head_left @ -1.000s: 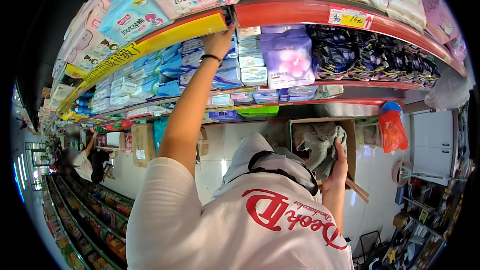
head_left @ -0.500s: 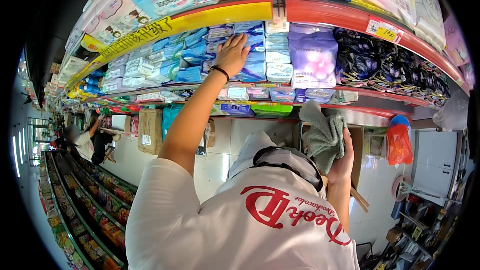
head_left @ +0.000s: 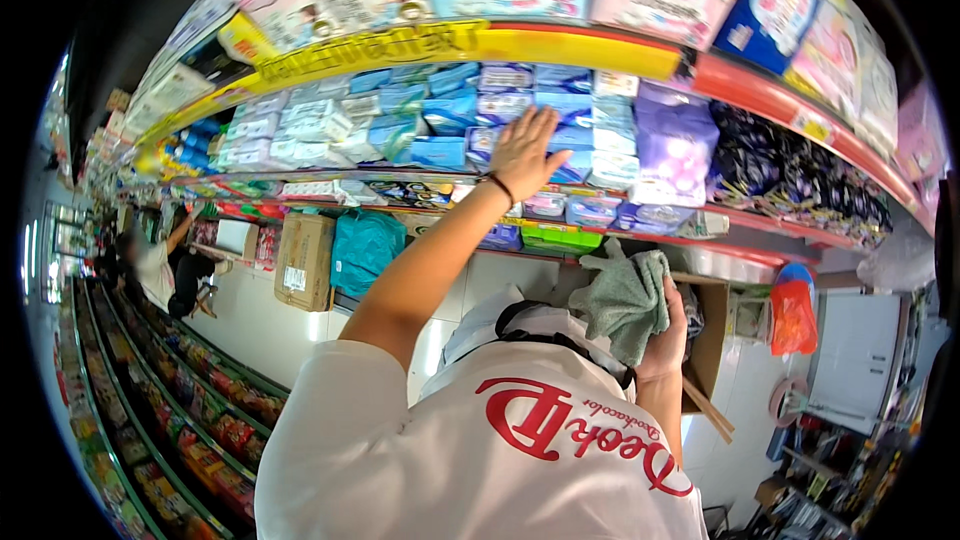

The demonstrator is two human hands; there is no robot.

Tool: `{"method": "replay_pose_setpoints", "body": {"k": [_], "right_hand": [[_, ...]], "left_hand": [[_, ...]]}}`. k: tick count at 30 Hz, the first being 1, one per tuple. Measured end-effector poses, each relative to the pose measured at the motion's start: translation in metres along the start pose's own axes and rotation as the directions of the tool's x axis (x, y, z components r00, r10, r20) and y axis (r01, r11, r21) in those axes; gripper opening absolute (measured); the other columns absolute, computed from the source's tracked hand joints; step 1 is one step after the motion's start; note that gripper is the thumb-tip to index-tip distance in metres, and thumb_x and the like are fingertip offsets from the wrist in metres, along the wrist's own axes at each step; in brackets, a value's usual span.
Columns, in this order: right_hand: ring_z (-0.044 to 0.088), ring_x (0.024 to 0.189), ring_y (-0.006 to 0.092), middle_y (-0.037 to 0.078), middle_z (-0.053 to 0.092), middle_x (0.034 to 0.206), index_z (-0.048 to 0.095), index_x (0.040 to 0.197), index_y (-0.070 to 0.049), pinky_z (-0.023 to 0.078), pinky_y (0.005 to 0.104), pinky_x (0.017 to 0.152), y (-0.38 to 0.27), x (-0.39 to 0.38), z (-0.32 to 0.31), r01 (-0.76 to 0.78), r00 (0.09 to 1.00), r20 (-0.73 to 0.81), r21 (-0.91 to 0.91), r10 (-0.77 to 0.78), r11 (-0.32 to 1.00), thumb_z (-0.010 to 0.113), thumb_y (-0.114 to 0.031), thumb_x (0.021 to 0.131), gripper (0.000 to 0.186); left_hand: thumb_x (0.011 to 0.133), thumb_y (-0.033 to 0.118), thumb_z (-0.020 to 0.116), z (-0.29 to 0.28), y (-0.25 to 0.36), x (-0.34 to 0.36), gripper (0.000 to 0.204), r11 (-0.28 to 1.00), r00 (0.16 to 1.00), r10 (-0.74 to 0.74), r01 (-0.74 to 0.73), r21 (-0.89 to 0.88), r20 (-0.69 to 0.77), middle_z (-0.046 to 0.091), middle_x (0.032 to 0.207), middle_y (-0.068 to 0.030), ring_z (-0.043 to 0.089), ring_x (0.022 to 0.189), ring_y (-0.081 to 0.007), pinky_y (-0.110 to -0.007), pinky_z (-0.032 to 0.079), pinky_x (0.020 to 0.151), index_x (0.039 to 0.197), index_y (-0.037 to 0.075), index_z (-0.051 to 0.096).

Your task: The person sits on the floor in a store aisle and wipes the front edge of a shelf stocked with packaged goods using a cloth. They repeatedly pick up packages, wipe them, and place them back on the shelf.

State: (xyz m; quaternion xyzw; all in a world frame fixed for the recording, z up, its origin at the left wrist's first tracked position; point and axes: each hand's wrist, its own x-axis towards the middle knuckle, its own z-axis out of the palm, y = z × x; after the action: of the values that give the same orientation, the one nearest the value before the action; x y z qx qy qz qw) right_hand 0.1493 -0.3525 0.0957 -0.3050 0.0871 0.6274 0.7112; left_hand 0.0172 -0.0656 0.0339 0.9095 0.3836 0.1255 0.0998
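Note:
My left hand (head_left: 526,154) reaches to the shelf with its fingers stretched out, lying flat on a stack of packs. Under and beside it are blue packs (head_left: 568,112) and purple-and-white packs (head_left: 503,108). To the right of them stand a column of pale packs (head_left: 614,130) and a purple pouch (head_left: 675,145) with a flower print. Below the shelves, my right hand (head_left: 664,338) grips a grey-green cloth (head_left: 622,300), which bunches up above the fingers and partly hides them.
A red and yellow shelf edge (head_left: 580,48) runs above, carrying large packages. Dark packets (head_left: 780,165) fill the shelf's right. Below stand a cardboard box (head_left: 305,260), a teal bag (head_left: 370,250) and an open carton (head_left: 712,340). Another person (head_left: 165,265) is at the far left.
The view has shifted, so the shelf appears farther right and lower. My left hand now rests slightly lower on the packs. The cloth stays in my right hand.

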Motion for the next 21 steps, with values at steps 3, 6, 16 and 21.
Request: {"method": "replay_pose_setpoints", "body": {"k": [3,6,16,21], "right_hand": [[0.058,0.111,0.0294,0.013,0.062,0.121,0.058,0.123,-0.004,0.046,0.0439,0.098,0.023,0.008,0.017,-0.047,0.999,0.01,-0.032,0.048,0.998,0.045,-0.035,0.097,0.042],[0.057,0.113,0.0292,0.013,0.061,0.122,0.056,0.125,-0.004,0.043,0.0427,0.1,0.043,0.017,0.03,-0.075,0.996,0.032,-0.089,0.078,0.993,0.047,-0.038,0.096,0.046],[0.059,0.109,0.0274,0.013,0.062,0.12,0.056,0.122,-0.004,0.045,0.0408,0.097,0.102,0.053,0.055,-0.181,0.982,0.021,-0.139,0.186,0.974,0.051,-0.034,0.094,0.042],[0.06,0.107,0.0263,0.012,0.062,0.119,0.056,0.122,-0.004,0.046,0.0393,0.095,0.132,0.067,0.077,-0.147,0.988,0.024,-0.179,0.153,0.973,0.052,-0.034,0.094,0.041]], "left_hand": [[0.094,0.055,0.045,0.002,-0.006,-0.004,0.074,0.996,0.988,0.072,-0.078,-0.042,-0.133,0.032,0.151,-0.0152,0.027,0.141,-0.0309,-0.048,0.023,0.112,0.146,0.005,0.031],[0.091,0.046,0.055,-0.021,-0.01,-0.031,0.069,0.972,0.942,0.1,-0.161,-0.171,-0.319,0.04,0.144,-0.0164,0.036,0.134,-0.0324,-0.046,0.024,0.111,0.142,0.003,0.036],[0.077,0.015,0.073,-0.069,-0.126,-0.121,0.047,0.997,0.928,-0.074,0.065,-0.039,-0.366,0.057,0.114,-0.0045,0.051,0.11,-0.0242,-0.041,0.034,0.092,0.121,0.013,0.057],[0.076,0.018,0.075,-0.058,-0.153,-0.083,0.038,0.998,0.937,0.056,-0.041,0.049,-0.345,0.056,0.111,-0.0018,0.05,0.107,-0.0213,-0.04,0.032,0.095,0.112,0.012,0.062]]}}
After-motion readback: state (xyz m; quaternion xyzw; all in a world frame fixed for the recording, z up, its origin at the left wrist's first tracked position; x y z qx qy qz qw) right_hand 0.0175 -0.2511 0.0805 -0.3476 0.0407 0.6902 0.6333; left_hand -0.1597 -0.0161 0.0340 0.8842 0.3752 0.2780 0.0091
